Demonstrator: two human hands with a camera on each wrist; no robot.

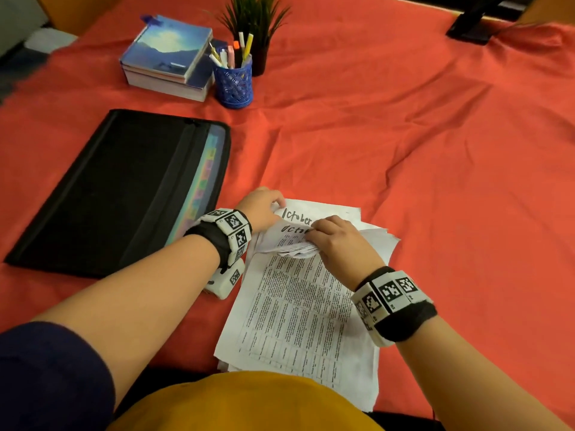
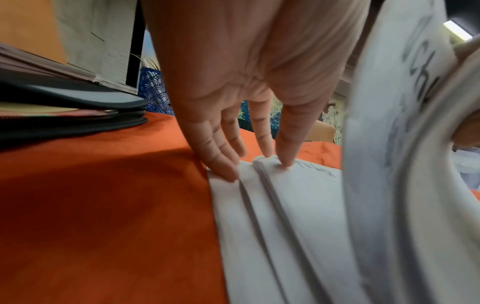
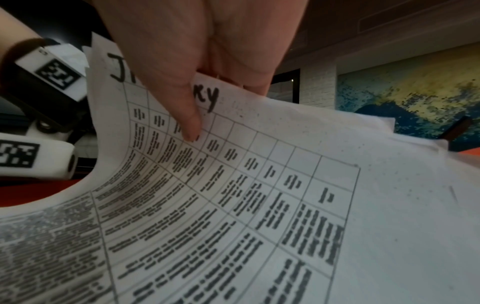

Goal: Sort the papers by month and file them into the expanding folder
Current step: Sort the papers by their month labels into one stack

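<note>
A stack of printed papers (image 1: 298,312) lies on the red cloth in front of me. My right hand (image 1: 336,241) pinches the far edge of several sheets and curls them up and back; its thumb (image 3: 191,127) lies on a table sheet headed "January" (image 3: 233,185). Under the lifted sheets, pages headed "October" (image 1: 295,217) show. My left hand (image 1: 264,209) presses its straight fingers (image 2: 226,164) on the far left corner of the lower papers (image 2: 298,205). The black expanding folder (image 1: 124,188) lies flat to the left, its coloured tabs (image 1: 202,188) showing along the open edge.
A pile of books (image 1: 168,63), a blue pen cup (image 1: 233,82) and a small potted plant (image 1: 255,26) stand at the back left. A black stand (image 1: 476,23) sits at the far right corner. Wrinkled red cloth (image 1: 435,150) covers the table.
</note>
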